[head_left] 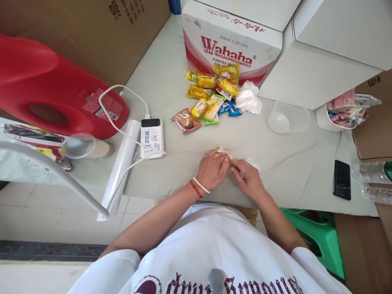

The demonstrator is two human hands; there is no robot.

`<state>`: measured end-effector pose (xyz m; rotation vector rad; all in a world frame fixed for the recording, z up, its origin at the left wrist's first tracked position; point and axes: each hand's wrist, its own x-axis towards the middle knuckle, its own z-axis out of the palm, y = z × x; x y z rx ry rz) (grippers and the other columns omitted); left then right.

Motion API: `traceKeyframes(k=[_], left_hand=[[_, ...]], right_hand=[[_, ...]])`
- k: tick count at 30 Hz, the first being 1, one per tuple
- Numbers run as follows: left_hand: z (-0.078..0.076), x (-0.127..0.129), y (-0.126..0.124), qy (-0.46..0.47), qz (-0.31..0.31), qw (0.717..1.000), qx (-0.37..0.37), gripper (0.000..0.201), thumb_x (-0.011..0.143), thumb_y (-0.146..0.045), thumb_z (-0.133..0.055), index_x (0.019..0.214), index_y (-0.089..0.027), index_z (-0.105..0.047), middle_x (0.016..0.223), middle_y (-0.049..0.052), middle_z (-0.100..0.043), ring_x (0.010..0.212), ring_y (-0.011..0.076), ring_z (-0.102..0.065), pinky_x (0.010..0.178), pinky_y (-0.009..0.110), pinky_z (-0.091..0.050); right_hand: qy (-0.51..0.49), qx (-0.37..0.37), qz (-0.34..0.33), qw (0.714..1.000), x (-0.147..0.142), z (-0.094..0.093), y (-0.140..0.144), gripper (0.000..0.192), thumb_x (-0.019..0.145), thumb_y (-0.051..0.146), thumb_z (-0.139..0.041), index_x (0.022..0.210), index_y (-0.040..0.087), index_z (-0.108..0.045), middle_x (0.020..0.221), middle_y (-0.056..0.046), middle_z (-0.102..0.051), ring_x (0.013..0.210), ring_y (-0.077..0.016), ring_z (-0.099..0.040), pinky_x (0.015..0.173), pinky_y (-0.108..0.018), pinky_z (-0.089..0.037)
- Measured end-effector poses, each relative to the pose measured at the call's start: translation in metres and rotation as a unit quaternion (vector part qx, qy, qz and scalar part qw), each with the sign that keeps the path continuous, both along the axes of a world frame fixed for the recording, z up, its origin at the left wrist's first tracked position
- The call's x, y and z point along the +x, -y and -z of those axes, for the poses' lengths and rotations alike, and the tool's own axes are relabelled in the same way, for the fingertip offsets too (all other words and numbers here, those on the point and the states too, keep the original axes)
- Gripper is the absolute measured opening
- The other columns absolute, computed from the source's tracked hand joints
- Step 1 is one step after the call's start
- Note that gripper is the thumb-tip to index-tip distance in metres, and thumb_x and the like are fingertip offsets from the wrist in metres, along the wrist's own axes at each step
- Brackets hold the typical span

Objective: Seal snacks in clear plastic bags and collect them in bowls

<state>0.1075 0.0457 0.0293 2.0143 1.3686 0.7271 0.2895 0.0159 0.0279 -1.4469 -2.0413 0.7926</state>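
Observation:
A small snack packet (225,152), pale with yellow at one end, lies at the table's front, mostly covered by my fingers. My left hand (212,168), with a bead bracelet and a red cord at the wrist, is closed over its near side. The curled fingers of my right hand (247,179) meet the left fingertips at the packet's right end. What exactly the right fingertips pinch is hidden. Just beyond the right hand lies a thin piece of clear plastic (253,164).
A pile of wrapped snacks (200,107) and a crumpled plastic bag (248,98) lie before the Wahaha carton (229,45). A power bank (152,139) with a cable and a plastic roll (122,163) are left. Right are a clear container (289,118) and a phone (342,179).

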Motion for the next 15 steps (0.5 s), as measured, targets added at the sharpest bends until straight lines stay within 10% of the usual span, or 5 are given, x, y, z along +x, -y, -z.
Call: traceKeyframes(k=[4,9,12,15], left_hand=[[0.011,0.006,0.0,-0.03,-0.027,0.999,0.024,0.023,0.097,-0.023,-0.055,0.086,-0.021,-0.076,0.104,0.007,-0.078,0.098,0.0267,-0.06,0.094,0.047,-0.048],[0.02,0.013,0.005,-0.034,-0.133,0.99,0.034,0.022,0.088,-0.023,-0.068,0.109,-0.022,-0.073,0.12,0.012,-0.067,0.111,0.0301,-0.055,0.099,0.048,-0.044],[0.024,0.014,0.004,-0.061,-0.217,0.974,0.016,0.063,0.078,-0.039,-0.081,0.134,-0.018,-0.06,0.134,0.018,-0.058,0.122,0.0367,-0.051,0.1,0.051,-0.044],[0.029,0.013,0.002,-0.095,-0.201,0.975,0.0,0.055,0.077,-0.046,-0.081,0.121,-0.019,-0.063,0.12,0.016,-0.065,0.117,0.0369,-0.055,0.098,0.052,-0.044]], right_hand=[[0.104,-0.032,0.243,0.964,0.025,0.009,0.006,0.042,0.099,0.048,-0.054,0.129,0.021,-0.066,0.083,-0.004,-0.06,0.079,-0.022,-0.058,0.079,-0.037,-0.051],[0.143,0.007,0.226,0.964,0.04,0.011,0.014,0.022,0.088,0.041,-0.066,0.088,0.02,-0.072,0.12,-0.016,-0.057,0.113,-0.0309,-0.052,0.096,-0.046,-0.048],[0.052,-0.052,0.23,0.97,0.034,-0.004,0.015,0.021,0.091,0.042,-0.063,0.087,0.022,-0.064,0.105,-0.01,-0.064,0.09,-0.0227,-0.061,0.079,-0.036,-0.052],[-0.051,-0.099,0.192,0.975,0.014,-0.02,0.007,0.018,0.096,0.042,-0.058,0.094,0.024,-0.062,0.078,0.0,-0.064,0.064,-0.016,-0.059,0.066,-0.03,-0.051]])
